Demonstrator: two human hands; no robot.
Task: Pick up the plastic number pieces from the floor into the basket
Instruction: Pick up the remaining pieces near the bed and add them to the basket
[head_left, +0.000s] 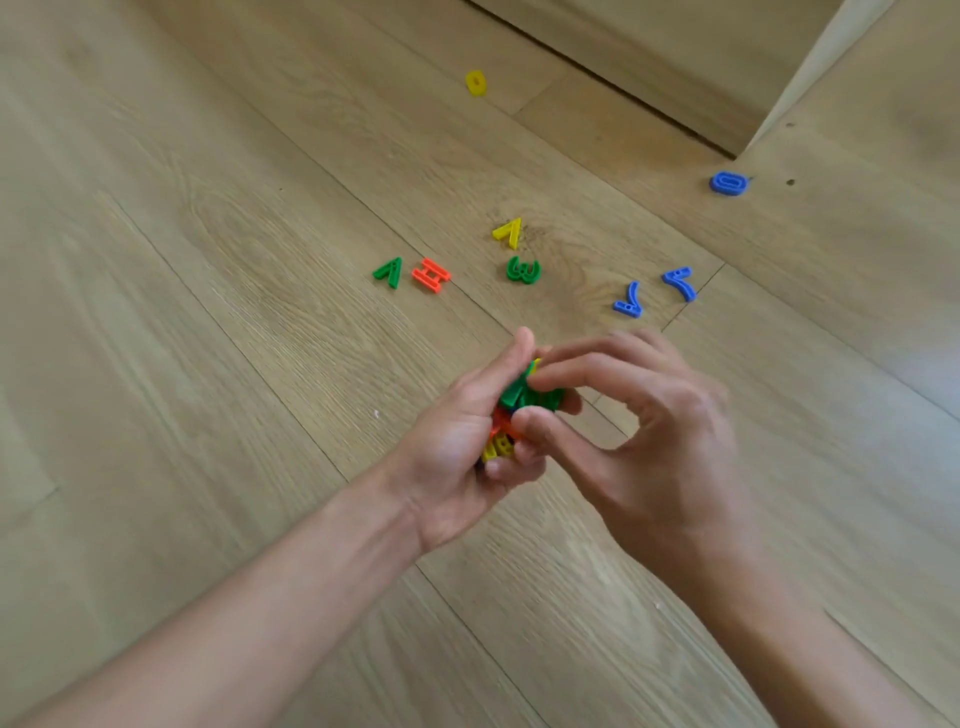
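Left hand (457, 452) grips bunched number pieces (496, 447) — right hand (654, 436) pinches the green piece (514, 397); green 3 (523, 270) at twelve o'clock.

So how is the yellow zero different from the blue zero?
The yellow zero is yellow, the blue zero blue. The yellow zero lies farther off, the blue zero nearer and further right. The yellow zero points away, the blue zero lies sideways. Both lie flat on the floor.
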